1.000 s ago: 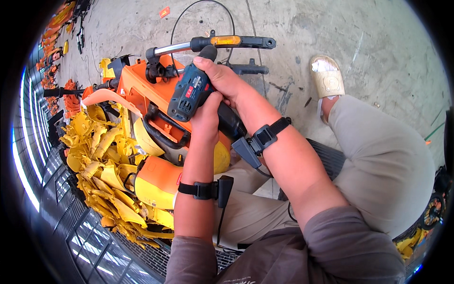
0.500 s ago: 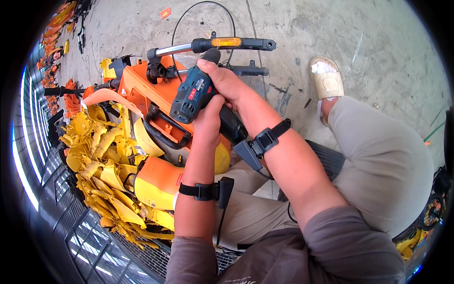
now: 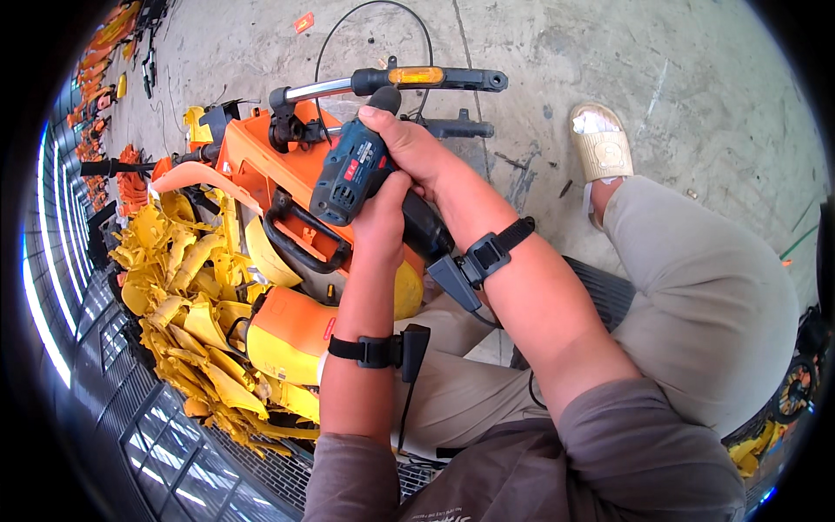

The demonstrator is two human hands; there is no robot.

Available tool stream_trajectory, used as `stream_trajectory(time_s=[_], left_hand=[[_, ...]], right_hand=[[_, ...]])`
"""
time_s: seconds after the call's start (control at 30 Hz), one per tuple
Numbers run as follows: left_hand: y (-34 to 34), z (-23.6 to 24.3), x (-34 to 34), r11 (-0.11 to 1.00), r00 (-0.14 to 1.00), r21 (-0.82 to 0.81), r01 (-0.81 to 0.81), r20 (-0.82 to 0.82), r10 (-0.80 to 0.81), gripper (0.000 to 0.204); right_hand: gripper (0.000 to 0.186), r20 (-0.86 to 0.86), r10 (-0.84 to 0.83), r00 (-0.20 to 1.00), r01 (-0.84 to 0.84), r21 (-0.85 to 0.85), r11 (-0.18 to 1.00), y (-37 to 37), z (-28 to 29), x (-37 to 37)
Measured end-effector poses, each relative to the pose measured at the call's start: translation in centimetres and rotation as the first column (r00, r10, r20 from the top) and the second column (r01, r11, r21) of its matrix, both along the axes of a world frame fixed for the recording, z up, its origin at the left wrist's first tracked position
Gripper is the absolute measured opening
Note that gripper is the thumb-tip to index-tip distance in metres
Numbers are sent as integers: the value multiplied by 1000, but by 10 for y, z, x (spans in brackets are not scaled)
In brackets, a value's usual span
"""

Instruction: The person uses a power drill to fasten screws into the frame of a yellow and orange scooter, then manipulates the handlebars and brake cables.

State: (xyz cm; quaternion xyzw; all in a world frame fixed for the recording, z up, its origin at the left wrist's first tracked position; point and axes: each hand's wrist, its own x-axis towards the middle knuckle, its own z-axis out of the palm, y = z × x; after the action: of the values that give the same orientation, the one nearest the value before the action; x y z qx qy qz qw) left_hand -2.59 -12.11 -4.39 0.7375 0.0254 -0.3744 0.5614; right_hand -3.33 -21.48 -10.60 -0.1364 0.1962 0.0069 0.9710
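A blue cordless drill [image 3: 346, 178] is gripped between both hands. My left hand [image 3: 383, 209] is closed round its handle, and my right hand [image 3: 409, 148] holds it higher up, thumb near the nose. The nose of the drill is at the handlebar with an amber strip [image 3: 417, 76] on an orange scooter-like body [image 3: 252, 148]; whether they touch I cannot tell. Below the drill are a black tubular grab handle [image 3: 283, 230] and a yellow-and-orange rounded part [image 3: 287, 335].
A heap of broken yellow plastic panels [image 3: 183, 331] lies at the left. Orange machines or parts [image 3: 91, 96] line the far left. My sandalled foot [image 3: 600, 148] rests on the concrete floor [image 3: 661, 52]. A thin black cable [image 3: 374, 4] loops behind the handlebar. A dark wheel [image 3: 796, 387] is at the right rim.
The drill and both hands shifted slightly down and right, then returned up and left to nearly their earlier position. Nothing was released or newly taken hold of.
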Motion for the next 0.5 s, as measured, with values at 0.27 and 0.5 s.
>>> stream_trajectory(time_s=[0.27,0.5], left_hand=[[3,-6,0,1000,999,25,-12,35,11,7],[1,-4,-2,999,998,37,-16,57,14,9]], right_hand=[[59,3,-54,999,54,25,998,0,9,-2],[59,-16,-28,999,28,8,1000,-3,10,-6]])
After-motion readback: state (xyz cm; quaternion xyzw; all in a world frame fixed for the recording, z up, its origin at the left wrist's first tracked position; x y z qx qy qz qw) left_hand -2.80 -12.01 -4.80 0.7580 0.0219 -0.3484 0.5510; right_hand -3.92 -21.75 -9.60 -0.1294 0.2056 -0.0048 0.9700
